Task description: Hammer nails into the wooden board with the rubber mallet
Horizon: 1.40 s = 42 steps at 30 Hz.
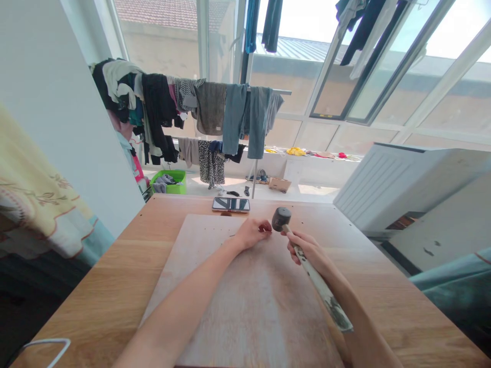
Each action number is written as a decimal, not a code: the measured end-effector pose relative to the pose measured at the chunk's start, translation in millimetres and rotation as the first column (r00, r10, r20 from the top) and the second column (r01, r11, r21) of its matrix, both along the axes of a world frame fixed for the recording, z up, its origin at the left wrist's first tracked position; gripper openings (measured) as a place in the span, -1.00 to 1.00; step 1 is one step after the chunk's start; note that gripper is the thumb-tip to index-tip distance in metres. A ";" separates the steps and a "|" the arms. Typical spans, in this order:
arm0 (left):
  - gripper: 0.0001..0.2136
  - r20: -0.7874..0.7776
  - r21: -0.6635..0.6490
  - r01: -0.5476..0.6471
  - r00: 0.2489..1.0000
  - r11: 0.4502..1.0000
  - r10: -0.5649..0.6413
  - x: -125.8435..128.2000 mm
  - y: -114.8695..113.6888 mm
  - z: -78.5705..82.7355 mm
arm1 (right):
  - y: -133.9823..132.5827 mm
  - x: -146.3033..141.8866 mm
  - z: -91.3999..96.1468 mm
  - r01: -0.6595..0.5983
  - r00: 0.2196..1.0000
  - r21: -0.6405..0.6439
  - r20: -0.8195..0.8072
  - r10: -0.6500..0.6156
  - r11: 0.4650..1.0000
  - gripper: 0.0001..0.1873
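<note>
My right hand [305, 247] is closed round the pale, worn handle of a rubber mallet [281, 219], gripping it near the dark head. The mallet's head is raised just right of my left hand [253, 233]. My left hand rests at the upper part of a wooden board [253, 317], its thumb and fingers pinched together. Whatever sits between those fingertips is too small to make out. A few small dark spots and a thin dark sliver [232, 235] show on the board left of that hand.
The board lies on a wooden table [368, 266]. A phone [230, 204] lies at the table's far edge. A white cable [48, 341] is at the near left. Beyond stand a clothes rack with laundry [236, 117] and a green basket [177, 188]; curtains hang at the left.
</note>
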<state>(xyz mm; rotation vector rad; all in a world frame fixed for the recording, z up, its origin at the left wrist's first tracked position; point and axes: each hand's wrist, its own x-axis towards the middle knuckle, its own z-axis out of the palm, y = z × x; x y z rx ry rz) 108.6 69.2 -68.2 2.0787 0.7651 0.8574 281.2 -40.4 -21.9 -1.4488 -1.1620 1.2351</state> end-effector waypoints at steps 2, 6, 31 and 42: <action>-0.91 0.003 0.002 -0.015 1.000 1.000 0.015 0.4 0.0 0.2 | -4.9 -3.3 1.8 0.010 0.999 0.017 -0.043 -0.009 1.000 -0.44; -0.92 0.001 0.037 -0.038 0.999 0.999 0.038 0.4 -1.5 2.8 | -15.4 -10.1 7.2 0.030 0.997 0.056 -0.078 -0.026 0.998 -0.41; -0.67 -0.146 -0.032 0.005 0.989 0.999 -0.010 -25.2 -0.8 62.1 | -15.1 -19.2 -0.8 0.135 0.989 0.091 -0.070 -0.129 0.987 -0.44; -0.80 -0.604 0.124 -0.003 0.793 0.992 0.078 -82.2 -10.9 68.1 | -14.7 -24.2 -4.5 0.110 0.993 0.086 -0.053 -0.105 0.990 -0.46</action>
